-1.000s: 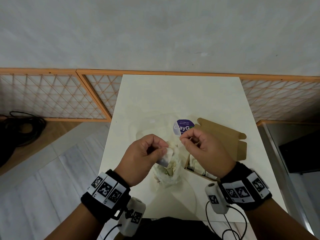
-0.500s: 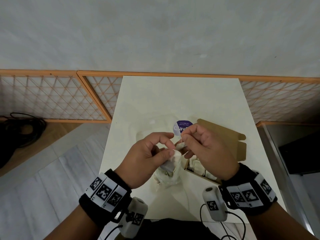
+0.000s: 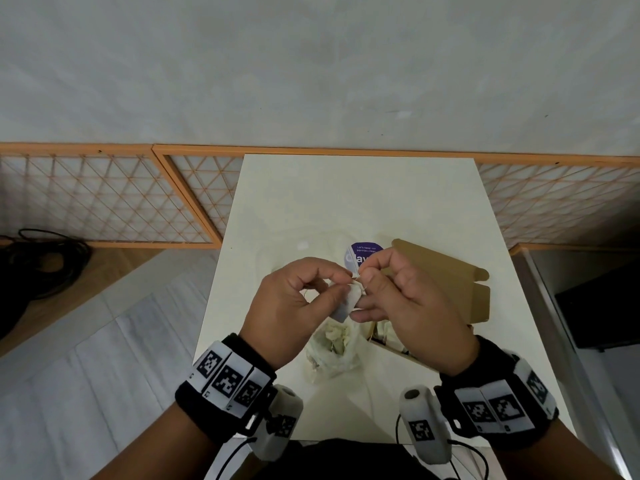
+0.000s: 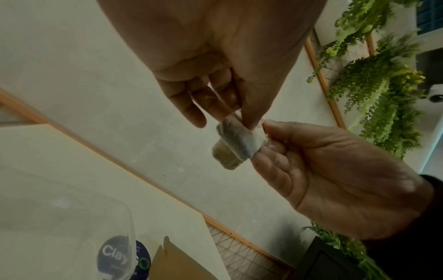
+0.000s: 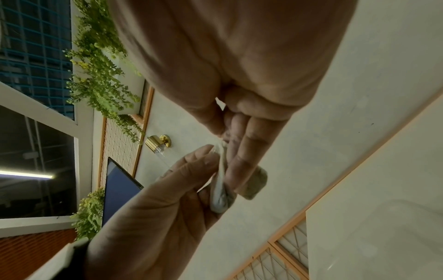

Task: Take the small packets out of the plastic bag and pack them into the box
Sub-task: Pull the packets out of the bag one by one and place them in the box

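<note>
A small pale packet (image 3: 346,302) hangs in the air above the table, held between both hands. My left hand (image 3: 304,306) pinches it with thumb and forefinger, and my right hand (image 3: 391,299) pinches its top edge from the other side. The left wrist view shows the packet (image 4: 236,144) as a folded translucent sachet with dark filling; in the right wrist view the packet (image 5: 221,191) sits between the fingers. Below the hands lies the clear plastic bag (image 3: 334,351) with more packets. The brown cardboard box (image 3: 450,282) stands open to the right, with packets (image 3: 384,332) inside.
A clear plastic container with a round purple label (image 3: 362,254) sits behind the hands on the white table (image 3: 346,202). An orange-framed lattice screen (image 3: 104,199) runs along the wall. Black cables (image 3: 41,261) lie on the floor at left. A dark cabinet (image 3: 602,306) stands at right.
My right hand moved left to meet the left hand and now pinches the same packet. Both hands rose slightly above the bag.
</note>
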A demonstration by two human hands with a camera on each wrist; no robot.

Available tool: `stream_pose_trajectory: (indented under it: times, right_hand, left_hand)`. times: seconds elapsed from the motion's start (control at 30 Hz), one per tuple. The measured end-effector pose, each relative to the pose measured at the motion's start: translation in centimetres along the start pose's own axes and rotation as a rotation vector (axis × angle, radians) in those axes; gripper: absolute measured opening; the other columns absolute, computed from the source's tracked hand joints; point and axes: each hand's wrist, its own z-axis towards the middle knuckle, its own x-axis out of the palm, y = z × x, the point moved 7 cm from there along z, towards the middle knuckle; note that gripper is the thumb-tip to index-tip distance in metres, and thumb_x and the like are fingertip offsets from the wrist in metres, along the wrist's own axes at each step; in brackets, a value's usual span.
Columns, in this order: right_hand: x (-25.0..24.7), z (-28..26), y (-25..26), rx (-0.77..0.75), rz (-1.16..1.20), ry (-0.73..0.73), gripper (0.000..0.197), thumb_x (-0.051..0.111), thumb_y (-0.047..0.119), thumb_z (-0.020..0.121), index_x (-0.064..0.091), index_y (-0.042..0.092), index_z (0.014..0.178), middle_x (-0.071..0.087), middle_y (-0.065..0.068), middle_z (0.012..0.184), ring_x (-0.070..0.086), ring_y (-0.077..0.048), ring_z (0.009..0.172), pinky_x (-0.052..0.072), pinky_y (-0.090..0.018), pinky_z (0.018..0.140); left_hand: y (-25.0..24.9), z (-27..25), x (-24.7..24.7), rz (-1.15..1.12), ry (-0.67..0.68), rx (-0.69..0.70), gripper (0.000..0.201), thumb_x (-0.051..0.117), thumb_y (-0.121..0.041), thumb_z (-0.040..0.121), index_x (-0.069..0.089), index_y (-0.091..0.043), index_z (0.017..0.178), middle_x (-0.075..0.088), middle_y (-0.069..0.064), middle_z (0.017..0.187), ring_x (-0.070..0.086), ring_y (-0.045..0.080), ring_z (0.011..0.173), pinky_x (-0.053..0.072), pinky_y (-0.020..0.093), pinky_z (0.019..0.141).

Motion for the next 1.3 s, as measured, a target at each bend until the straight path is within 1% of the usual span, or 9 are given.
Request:
stream_pose_trajectory:
  times: [0.17,0.3,0.47,0.67,0.8,0.93,1.07,1.2,1.3]
  right_hand:
    - [0.6,-0.4,1.0,-0.077,-0.139,0.069,0.009,0.05,0.012,0.109,0.059,0.01,0.106,0.074,0.0,0.093,0.075,-0.015,0.09,0.063,-0.034,0.078]
    - [0.1,-0.4,1.8,-0.344,-0.701,-0.008,0.005,0.057,0.017,0.105,0.059,0.021,0.102,0.067,0.008,0.099,0.063,-0.01,0.08,0.054,-0.034,0.067]
    - [0.5,0.6,2.2,-0.592,-1.088,-0.023,0.006,0.065,0.009,0.097,0.062,0.013,0.092,0.061,0.003,0.088,0.047,-0.015,0.075,0.027,-0.021,0.07]
    - [0.6,1.4,-0.4,-0.48,-0.975,-0.018,0.005,0.062,0.02,0.097,0.064,0.018,0.101,0.063,0.011,0.095,0.057,-0.011,0.081,0.047,-0.032,0.066]
    - [1.0,1.5,-2.5,-0.309,-0.76,0.036,0.005,0.063,0.025,0.099,0.063,0.023,0.104,0.054,0.024,0.086,0.056,0.005,0.077,0.038,-0.018,0.064]
    - [2.2,1.2,-3.1,-0.309,-0.676,0.048,0.005,0.058,0.034,0.095,0.054,0.031,0.093,0.052,0.024,0.079,0.057,0.002,0.075,0.047,-0.028,0.063]
    - [2.8,1.1,-4.0,-0.307,-0.749,0.045,0.007,0.048,0.04,0.088,0.044,0.035,0.092,0.045,0.026,0.077,0.055,0.01,0.078,0.037,-0.02,0.061]
    - [2.8,1.7,-4.9,-0.31,-0.779,0.039,0.011,0.049,0.038,0.089,0.05,0.028,0.093,0.043,0.026,0.079,0.054,0.003,0.071,0.049,-0.035,0.059]
    - [2.8,2.3,-5.6,-0.294,-0.762,0.05,0.018,0.056,0.043,0.09,0.057,0.027,0.097,0.052,0.017,0.086,0.061,-0.006,0.076,0.054,-0.043,0.065]
  left_hand:
    - [-0.2,-0.2,-0.4,0.152,-0.005,0.028,0.014,0.076,-0.02,0.093,0.071,-0.032,0.089,0.075,-0.011,0.087,0.07,0.018,0.094,0.053,0.038,0.09]
    - [0.6,-0.1,-0.7,0.112,0.043,-0.052,0.012,0.073,-0.02,0.095,0.068,-0.031,0.097,0.075,-0.011,0.094,0.071,0.014,0.095,0.052,0.023,0.088]
    - [1.6,-0.5,0.0,0.042,0.181,-0.151,0.027,0.066,-0.009,0.099,0.063,-0.03,0.116,0.074,-0.01,0.098,0.07,0.014,0.086,0.062,0.034,0.078]
    - [1.1,-0.8,0.4,-0.089,0.187,-0.166,0.028,0.067,-0.007,0.099,0.072,-0.024,0.122,0.077,-0.003,0.098,0.076,0.015,0.096,0.059,0.027,0.089]
    - [0.9,-0.7,0.1,-0.125,0.158,-0.181,0.031,0.059,0.001,0.102,0.076,-0.022,0.116,0.077,-0.003,0.105,0.075,0.009,0.09,0.059,0.02,0.075]
    - [1.5,-0.7,-0.2,-0.08,0.117,-0.17,0.027,0.06,-0.003,0.102,0.078,-0.024,0.107,0.076,0.0,0.105,0.074,0.012,0.09,0.059,0.021,0.076]
    - [1.7,-0.8,-0.5,-0.039,0.09,-0.157,0.028,0.062,-0.006,0.101,0.076,-0.03,0.098,0.074,-0.006,0.102,0.072,0.011,0.088,0.055,0.017,0.076]
    - [2.0,-0.7,-0.7,-0.045,0.082,-0.138,0.026,0.062,-0.007,0.101,0.075,-0.029,0.099,0.068,-0.014,0.126,0.071,0.02,0.087,0.057,0.022,0.082]
    - [2.2,-0.8,-0.7,-0.097,0.095,-0.148,0.021,0.063,-0.006,0.101,0.076,-0.023,0.101,0.07,-0.012,0.124,0.072,0.024,0.092,0.058,0.026,0.085]
